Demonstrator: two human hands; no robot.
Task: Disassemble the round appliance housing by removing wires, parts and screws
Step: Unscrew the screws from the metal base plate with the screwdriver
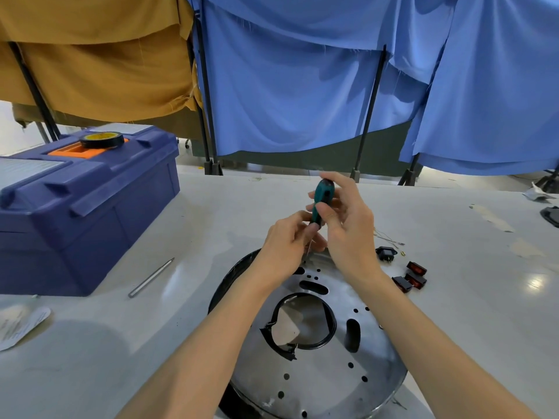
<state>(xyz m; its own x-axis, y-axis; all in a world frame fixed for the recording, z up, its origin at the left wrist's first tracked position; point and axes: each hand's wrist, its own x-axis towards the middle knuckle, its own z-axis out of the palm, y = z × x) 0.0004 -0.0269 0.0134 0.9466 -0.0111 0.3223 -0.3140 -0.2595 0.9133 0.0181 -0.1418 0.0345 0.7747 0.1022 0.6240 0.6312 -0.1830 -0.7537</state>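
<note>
Hanging over dark stands at the back, the blue cloth (302,86) and the mustard cloth (99,65) are the largest things we see. Below them spreads the white table (453,313). On its left end sits a dark blue toolbox (90,213), lid closed, with a roll of black tape (102,140) lying on the orange inset of the lid.

Directly before us, at the near edge of the table, lies the round housing (320,385). It is a shiny metal disc, face up, pierced by slots and small holes, with a black ring (317,346) round its central opening. Both our forearms reach over it.

Our right hand (351,228) wraps the teal handle of the screwdriver (323,193), thumb laid across the front, fingers curled behind. Our left hand (284,243) pinches the lower end of that handle between thumb and fingertips. The tool stands nearly upright above the far edge of the housing, its thin shaft running down toward the disc. Whether the tip sits in a screw we cannot tell.

Near the left edge of the table lies a paper label (21,325), and between it and the housing lies a slim metal rod (151,278). Right of the housing, apart from it, lie three red rocker switches (416,268), a black socket (384,253) and some thin loose wires (388,237).
</note>
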